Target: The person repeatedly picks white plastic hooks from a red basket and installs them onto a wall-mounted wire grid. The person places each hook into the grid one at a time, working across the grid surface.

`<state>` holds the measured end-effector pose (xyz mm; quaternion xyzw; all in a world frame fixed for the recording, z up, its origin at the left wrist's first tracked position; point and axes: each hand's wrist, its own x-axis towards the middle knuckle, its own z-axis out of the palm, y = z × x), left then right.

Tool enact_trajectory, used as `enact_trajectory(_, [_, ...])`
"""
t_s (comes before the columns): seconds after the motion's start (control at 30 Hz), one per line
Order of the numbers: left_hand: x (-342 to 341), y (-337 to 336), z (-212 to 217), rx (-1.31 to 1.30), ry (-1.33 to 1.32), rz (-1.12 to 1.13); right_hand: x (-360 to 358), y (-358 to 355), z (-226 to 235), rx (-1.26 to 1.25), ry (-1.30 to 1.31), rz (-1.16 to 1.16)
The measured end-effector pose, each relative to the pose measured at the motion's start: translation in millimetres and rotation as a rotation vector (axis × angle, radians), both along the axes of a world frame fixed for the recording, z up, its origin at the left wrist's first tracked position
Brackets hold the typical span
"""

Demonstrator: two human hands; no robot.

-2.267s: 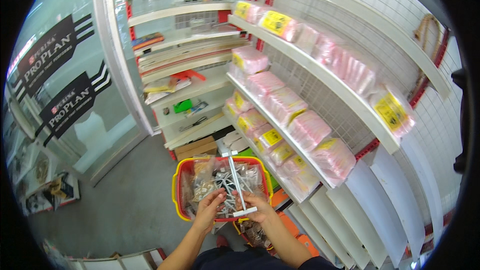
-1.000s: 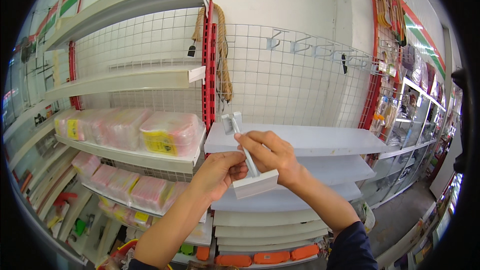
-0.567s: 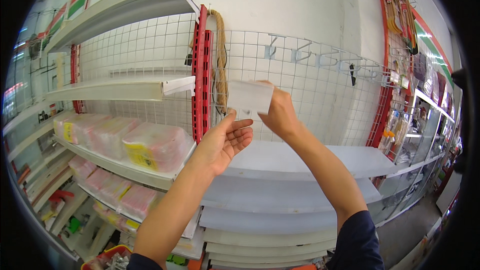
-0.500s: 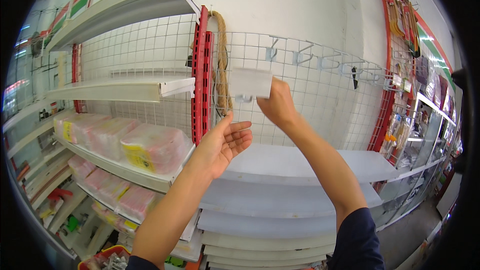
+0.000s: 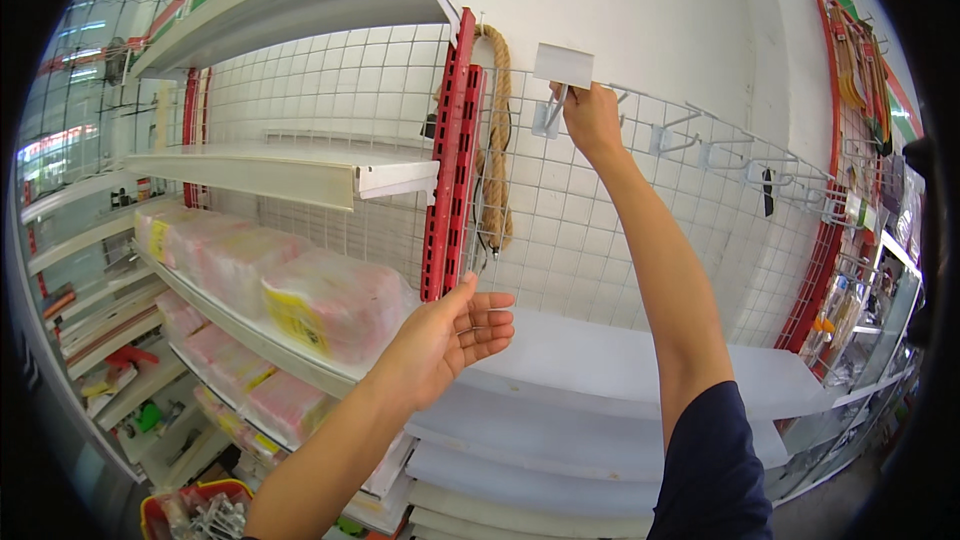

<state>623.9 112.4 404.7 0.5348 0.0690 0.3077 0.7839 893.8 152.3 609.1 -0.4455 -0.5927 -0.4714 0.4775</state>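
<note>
My right hand (image 5: 592, 122) is raised to the wire grid (image 5: 570, 215), its fingers closed around a metal display hook (image 5: 559, 108). A blank white label plate (image 5: 564, 66) faces me at the hook's front end. Behind it, the hook's pale back plate (image 5: 545, 120) lies against the grid wires; whether it is latched on cannot be told. My left hand (image 5: 455, 332) hangs lower in front of the shelves, palm turned inward, fingers apart and holding nothing. More hooks (image 5: 675, 136) stick out of the grid to the right of my right hand, one partly hidden behind it.
A slotted red post (image 5: 448, 165) and a looped rope (image 5: 497, 140) stand left of the grid. Wrapped packs (image 5: 335, 300) fill the left shelves. Bare white shelves (image 5: 600, 350) jut out below. A red-and-yellow basket of metal parts (image 5: 210, 515) sits at lower left.
My right hand has carried the hook up and to the right, against the grid. My left hand stays open, now slightly lower in view. The view has shifted, moving the shelving rightward.
</note>
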Motion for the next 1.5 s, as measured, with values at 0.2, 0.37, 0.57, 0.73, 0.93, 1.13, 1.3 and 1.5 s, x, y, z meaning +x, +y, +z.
enact_trajectory(0.2, [-3.8, 10.6, -5.1, -0.003, -0.015, -0.029, 1.0, 16.5, 12.6, -0.033, 0.053, -0.163])
enact_trajectory(0.37, [-2.3, 17.8, -10.0, 0.006, -0.007, -0.058, -1.3, 25.5, 19.0, -0.032, 0.019, -0.189])
enact_trajectory(0.57, [-3.6, 24.1, -15.0, 0.007, -0.003, -0.056, 0.3, 34.2, 17.2, -0.067, -0.003, -0.261])
enact_trajectory(0.73, [-2.8, 26.9, -18.3, 0.010, -0.010, -0.066, 5.7, 37.1, 13.8, -0.110, 0.052, -0.285])
enact_trajectory(0.93, [1.9, 26.4, -22.8, -0.009, 0.014, -0.067, 19.0, 41.7, 6.1, -0.065, -0.024, -0.269])
enact_trajectory(1.13, [3.1, 22.9, -27.1, -0.018, 0.019, -0.054, 17.5, 38.0, 1.4, -0.058, 0.006, -0.252])
enact_trajectory(1.3, [1.0, 20.4, -27.2, -0.026, 0.017, -0.030, 7.0, 25.9, -10.3, -0.119, 0.113, -0.224])
enact_trajectory(1.5, [-0.7, 13.2, -25.1, -0.012, -0.027, -0.017, 5.8, 15.8, -41.7, -0.051, 0.230, -0.086])
